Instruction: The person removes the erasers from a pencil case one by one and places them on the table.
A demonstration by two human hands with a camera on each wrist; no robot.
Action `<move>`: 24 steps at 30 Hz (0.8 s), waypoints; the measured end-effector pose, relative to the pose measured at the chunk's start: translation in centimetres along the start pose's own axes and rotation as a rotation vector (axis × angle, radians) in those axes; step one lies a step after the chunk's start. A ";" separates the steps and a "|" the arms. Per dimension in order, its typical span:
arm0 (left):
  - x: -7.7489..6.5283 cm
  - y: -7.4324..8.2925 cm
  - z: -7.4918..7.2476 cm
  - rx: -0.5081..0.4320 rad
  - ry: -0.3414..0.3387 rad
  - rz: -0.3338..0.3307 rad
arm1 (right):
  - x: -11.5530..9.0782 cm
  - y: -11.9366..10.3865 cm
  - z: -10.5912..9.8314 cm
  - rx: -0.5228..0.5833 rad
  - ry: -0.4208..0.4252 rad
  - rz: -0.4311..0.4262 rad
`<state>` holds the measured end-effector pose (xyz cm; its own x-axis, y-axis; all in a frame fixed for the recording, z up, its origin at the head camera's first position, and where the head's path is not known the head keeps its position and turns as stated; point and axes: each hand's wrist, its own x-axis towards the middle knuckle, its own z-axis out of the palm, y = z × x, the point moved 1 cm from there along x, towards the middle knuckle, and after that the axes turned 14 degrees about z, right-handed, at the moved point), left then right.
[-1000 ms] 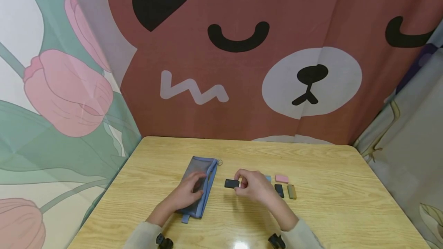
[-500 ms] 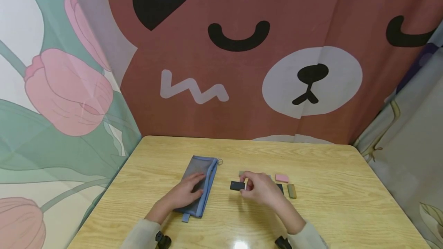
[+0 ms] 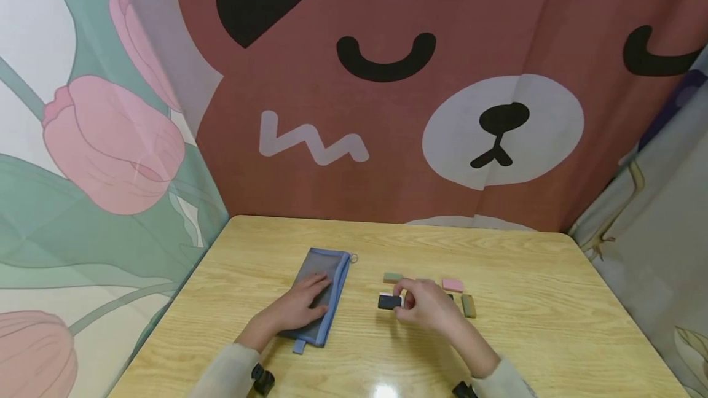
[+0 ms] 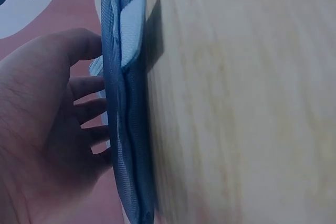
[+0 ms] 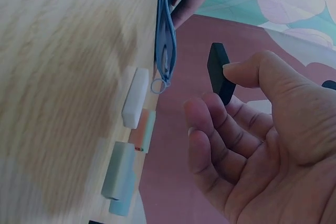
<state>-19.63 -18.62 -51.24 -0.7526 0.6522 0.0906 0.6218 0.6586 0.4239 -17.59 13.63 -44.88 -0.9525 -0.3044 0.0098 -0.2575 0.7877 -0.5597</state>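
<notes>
A blue mesh zip pouch (image 3: 322, 261) lies on the table, with a small metal ring at its far corner. My left hand (image 3: 301, 306) rests on it, fingers spread loosely; in the left wrist view the fingertips touch the upper face of the pouch (image 4: 128, 108). To the right, my right hand (image 3: 431, 309) pinches a small black eraser (image 3: 389, 302) between thumb and fingers. The right wrist view has this eraser (image 5: 218, 72) held above the table, its lower part against the fingers. My right hand covers part of the group of erasers behind it.
Several small erasers lie around my right hand: a green one (image 3: 393, 277), a pink one (image 3: 452, 285) and an olive-yellow one (image 3: 469, 306). A white one (image 5: 136, 98) and a light blue one (image 5: 123, 198) show in the right wrist view. Patterned curtains (image 3: 310, 189) hang behind the table.
My right hand has moved rightward, away from the pouch, still pinching the black eraser. The green eraser has come into sight behind it. My left hand has settled flatter on the pouch.
</notes>
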 end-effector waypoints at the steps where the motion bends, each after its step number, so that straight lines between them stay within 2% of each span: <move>1: 0.1 -0.1 0.0 0.006 -0.006 0.001 | 0.0 0.1 0.0 -0.002 -0.003 -0.001; 10: 0.7 -0.5 0.2 0.050 -0.048 -0.002 | -0.5 0.9 0.0 0.023 -0.023 -0.022; 24: 0.7 0.5 -0.5 0.062 -0.091 -0.047 | -1.0 2.1 0.2 0.078 -0.041 -0.026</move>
<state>-19.99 -18.05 -50.50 -0.7601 0.6497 -0.0115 0.6007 0.7092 0.3691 -17.14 15.50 -46.23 -0.9377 -0.3474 -0.0077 -0.2674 0.7356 -0.6224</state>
